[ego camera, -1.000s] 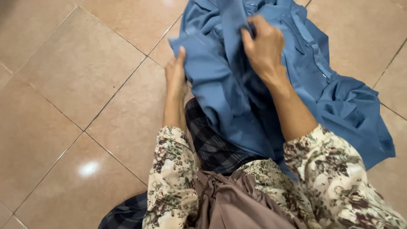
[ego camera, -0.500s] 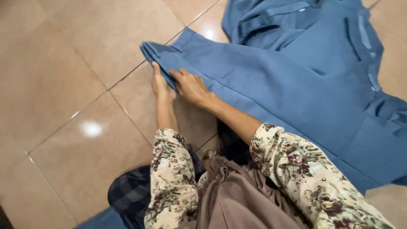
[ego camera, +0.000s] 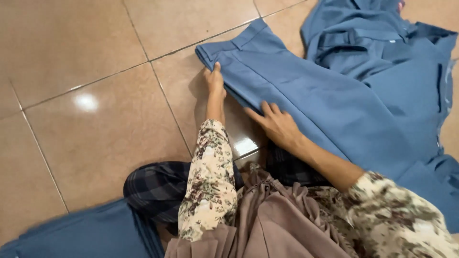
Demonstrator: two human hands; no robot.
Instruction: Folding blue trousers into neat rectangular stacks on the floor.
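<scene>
A: Where does the blue garment (ego camera: 306, 95) lie?

B: Flat on the tiled floor (ego camera: 86, 62), in front of the person. It looks like trousers: the waistband end points toward the upper left, and the cloth runs down to the right, folded lengthwise.

A: What are the hands doing with it?

B: The left hand (ego camera: 215, 81) rests at the near edge close to the waistband, its fingers (ego camera: 217, 67) held together and laid straight against the fold. The right hand (ego camera: 277, 125) lies palm down on the cloth a little further along the same edge, fingers (ego camera: 264, 109) spread apart and pressed flat. Neither hand is closed on the fabric.

A: And around it?

B: More blue cloth (ego camera: 382, 43) lies bunched at the upper right, touching the flat garment. Both arms wear floral sleeves (ego camera: 208, 181). A brownish pleated fabric (ego camera: 277, 220) covers the lap, with a dark plaid cloth (ego camera: 158, 188) beside it on the floor. Another blue piece (ego camera: 76, 234) lies at the lower left corner, next to the plaid one. A light glare shows on the tile to the left.
</scene>
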